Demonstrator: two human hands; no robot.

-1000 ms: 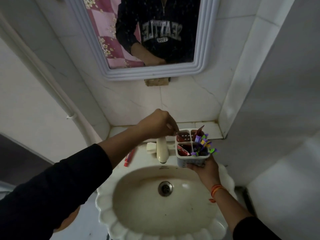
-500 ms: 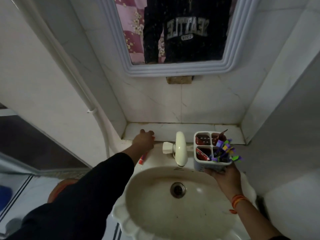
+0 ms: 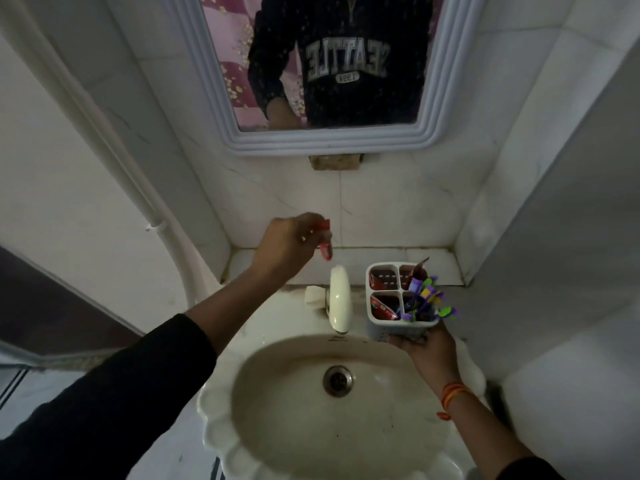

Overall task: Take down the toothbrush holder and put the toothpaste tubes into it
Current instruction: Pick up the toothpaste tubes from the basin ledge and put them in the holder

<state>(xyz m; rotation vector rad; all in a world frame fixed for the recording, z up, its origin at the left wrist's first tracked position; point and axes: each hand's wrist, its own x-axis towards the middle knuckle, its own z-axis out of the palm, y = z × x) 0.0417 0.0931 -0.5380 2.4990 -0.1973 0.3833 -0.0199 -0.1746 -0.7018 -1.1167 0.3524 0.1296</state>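
Note:
My right hand (image 3: 420, 349) grips the bottom of a white toothbrush holder (image 3: 391, 329) with four compartments, held above the sink's back right rim. Red toothpaste tubes (image 3: 382, 308) sit in its left compartments and several purple-green toothbrushes (image 3: 427, 299) stick out on the right. My left hand (image 3: 287, 247) is raised above the tap, left of the holder, pinching a small red toothpaste tube (image 3: 83, 237) that hangs downward from my fingers.
A cream tap (image 3: 341, 299) stands at the back of the white scalloped sink (image 3: 214, 410). A tiled ledge (image 3: 381, 256) runs behind it, under a white-framed mirror (image 3: 332, 140). A pipe (image 3: 104, 140) runs down the left wall. A wall corner juts in at right.
My left hand went from the holder down to the ledge left of the tap, took the red tube lying there, and now lifts it up above the tap. The holder stays in my right hand.

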